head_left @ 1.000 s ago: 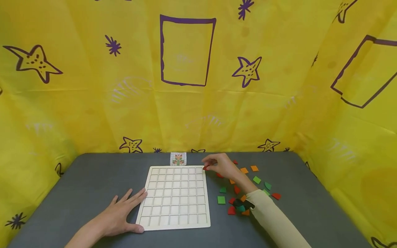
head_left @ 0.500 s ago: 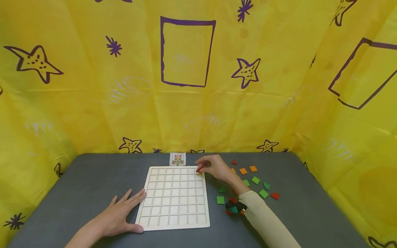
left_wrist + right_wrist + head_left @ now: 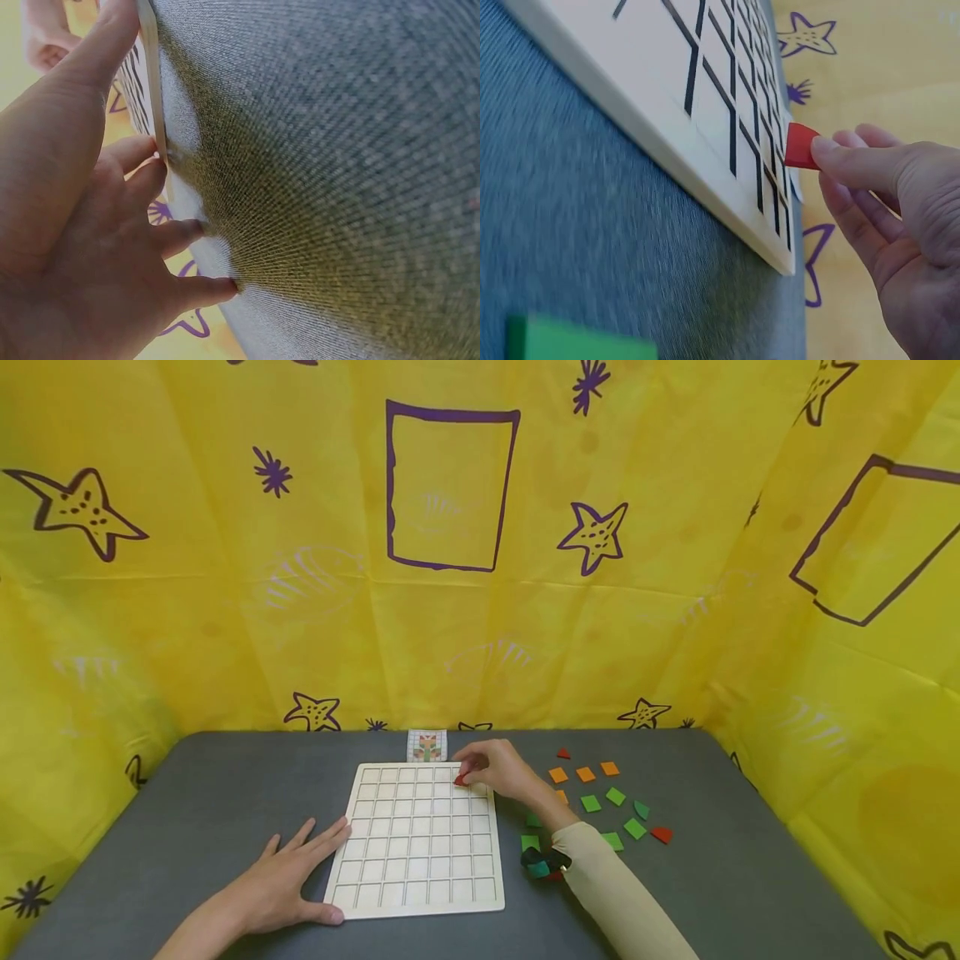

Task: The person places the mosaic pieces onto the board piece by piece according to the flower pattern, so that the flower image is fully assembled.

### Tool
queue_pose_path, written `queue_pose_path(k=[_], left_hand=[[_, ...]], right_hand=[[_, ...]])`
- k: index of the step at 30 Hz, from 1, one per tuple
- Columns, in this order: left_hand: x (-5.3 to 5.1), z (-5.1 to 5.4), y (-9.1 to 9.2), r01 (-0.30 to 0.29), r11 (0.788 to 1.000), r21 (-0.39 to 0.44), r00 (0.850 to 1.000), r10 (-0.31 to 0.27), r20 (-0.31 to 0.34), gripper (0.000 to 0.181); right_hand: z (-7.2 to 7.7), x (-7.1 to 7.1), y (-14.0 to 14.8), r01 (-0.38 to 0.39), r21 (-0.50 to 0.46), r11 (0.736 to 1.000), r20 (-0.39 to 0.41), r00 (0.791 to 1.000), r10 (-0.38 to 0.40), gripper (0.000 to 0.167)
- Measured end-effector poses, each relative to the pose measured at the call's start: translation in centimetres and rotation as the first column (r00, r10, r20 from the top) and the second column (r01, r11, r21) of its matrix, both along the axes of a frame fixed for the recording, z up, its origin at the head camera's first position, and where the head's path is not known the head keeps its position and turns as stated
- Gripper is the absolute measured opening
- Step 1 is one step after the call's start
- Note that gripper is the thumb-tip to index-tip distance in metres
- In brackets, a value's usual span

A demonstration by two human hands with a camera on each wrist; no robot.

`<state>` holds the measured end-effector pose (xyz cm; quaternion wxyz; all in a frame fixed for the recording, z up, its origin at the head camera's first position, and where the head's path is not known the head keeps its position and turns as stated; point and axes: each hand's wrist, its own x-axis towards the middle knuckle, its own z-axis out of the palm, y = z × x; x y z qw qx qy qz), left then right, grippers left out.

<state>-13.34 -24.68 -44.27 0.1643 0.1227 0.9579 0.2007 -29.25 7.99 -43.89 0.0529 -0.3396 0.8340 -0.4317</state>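
Note:
My right hand pinches a red tile with a curved edge between thumb and fingers. It holds the tile over the far right part of a pale grid board, near the top rows. Whether the tile touches the board I cannot tell. The board's cells hold no tiles where they show. My left hand lies with fingers spread at the board's left side. Its thumb and fingertips touch the edge, as the left wrist view also shows in part.
Loose orange tiles, green tiles and a red tile lie on the dark grey table right of the board. Some are hidden by the right forearm. A small patterned card lies behind the board. Yellow cloth hangs around the table.
My right hand has moved left with the red tile, from the board's far right corner to over its upper right cells. The left hand keeps its place at the board's edge.

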Motion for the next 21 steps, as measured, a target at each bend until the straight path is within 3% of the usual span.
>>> queue_pose_path(k=[11, 21], left_hand=[[0.1, 0.1, 0.1, -0.006, 1.000, 0.007, 1.000, 0.006, 0.003, 0.113], [0.3, 0.3, 0.2, 0.006, 1.000, 0.026, 1.000, -0.006, -0.009, 0.111]], right_hand=[[-0.4, 0.1, -2.0, -0.044, -0.005, 0.999, -0.023, 0.999, 0.044, 0.029], [-0.7, -0.2, -2.8, -0.020, 0.020, 1.000, 0.006, 1.000, 0.020, 0.030]])
